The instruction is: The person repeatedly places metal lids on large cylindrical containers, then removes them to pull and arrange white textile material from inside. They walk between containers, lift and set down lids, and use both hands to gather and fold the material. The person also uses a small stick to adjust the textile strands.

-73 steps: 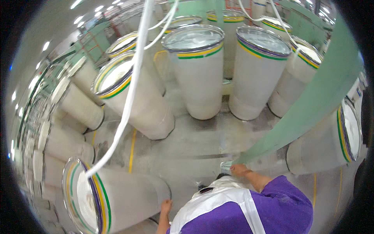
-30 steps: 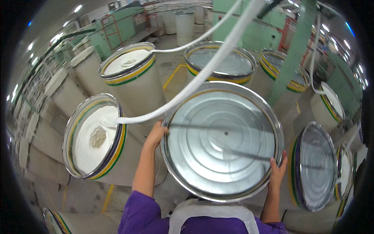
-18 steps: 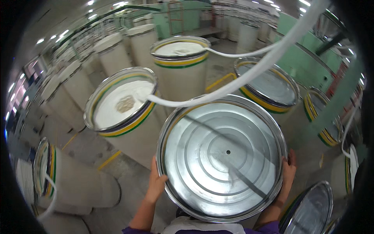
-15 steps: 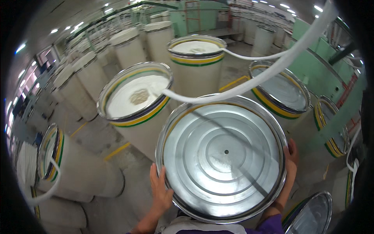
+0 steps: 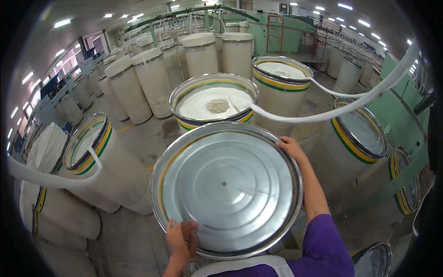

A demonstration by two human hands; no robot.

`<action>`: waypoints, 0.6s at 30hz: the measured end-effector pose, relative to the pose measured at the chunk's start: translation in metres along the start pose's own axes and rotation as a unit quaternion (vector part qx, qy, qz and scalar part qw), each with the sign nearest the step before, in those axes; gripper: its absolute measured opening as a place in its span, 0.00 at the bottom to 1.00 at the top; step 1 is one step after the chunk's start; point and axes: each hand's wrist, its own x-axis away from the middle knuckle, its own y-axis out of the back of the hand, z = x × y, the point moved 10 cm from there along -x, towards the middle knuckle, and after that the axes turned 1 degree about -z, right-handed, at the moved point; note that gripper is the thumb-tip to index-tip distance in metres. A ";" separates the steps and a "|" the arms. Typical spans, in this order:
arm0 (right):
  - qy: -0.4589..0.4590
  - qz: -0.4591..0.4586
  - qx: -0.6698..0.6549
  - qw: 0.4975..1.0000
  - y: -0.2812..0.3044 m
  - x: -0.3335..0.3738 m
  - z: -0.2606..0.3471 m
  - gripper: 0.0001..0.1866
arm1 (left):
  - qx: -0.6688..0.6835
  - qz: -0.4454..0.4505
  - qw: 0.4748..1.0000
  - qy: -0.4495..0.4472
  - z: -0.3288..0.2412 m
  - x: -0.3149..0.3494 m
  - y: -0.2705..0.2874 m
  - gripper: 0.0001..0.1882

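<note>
Right in front of me stands a large round sliver can (image 5: 296, 198) with a shiny metal rim. Its ringed metal plate (image 5: 217, 161) sits high inside, with a small hole at the centre. My right hand (image 5: 291, 150) is closed over the far right part of the rim. At the near left rim, my left hand (image 5: 181, 242) has its fingers apart and bent, slightly blurred by motion. Just beyond is another can (image 5: 177, 108) filled with white sliver (image 5: 196, 102). A thick white sliver strand (image 5: 318, 119) rises from it to the upper right.
A can (image 5: 286, 87) with white sliver stands farther back. At the right is a can (image 5: 341, 134) with its plate high. To the left, a tilted-looking can (image 5: 115, 161) has a strand (image 5: 55, 180) hanging from it. Green machinery (image 5: 295, 37) lines the back.
My right hand has shifted up along the rim to its far right part. The left hand has moved to the near left rim. The view has swung, and the front can appears farther left.
</note>
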 end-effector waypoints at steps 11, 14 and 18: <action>0.092 0.095 0.032 0.991 -0.262 0.110 0.110 0.30 | -0.023 0.156 0.980 0.117 0.038 0.008 0.049 0.21; 0.130 0.436 0.087 0.886 -0.290 0.180 0.076 0.31 | 0.002 0.197 0.972 0.129 0.029 0.003 0.022 0.27; 0.186 0.240 0.409 0.860 -0.111 0.139 -0.014 0.29 | -0.121 0.157 0.941 0.273 0.083 0.023 0.047 0.29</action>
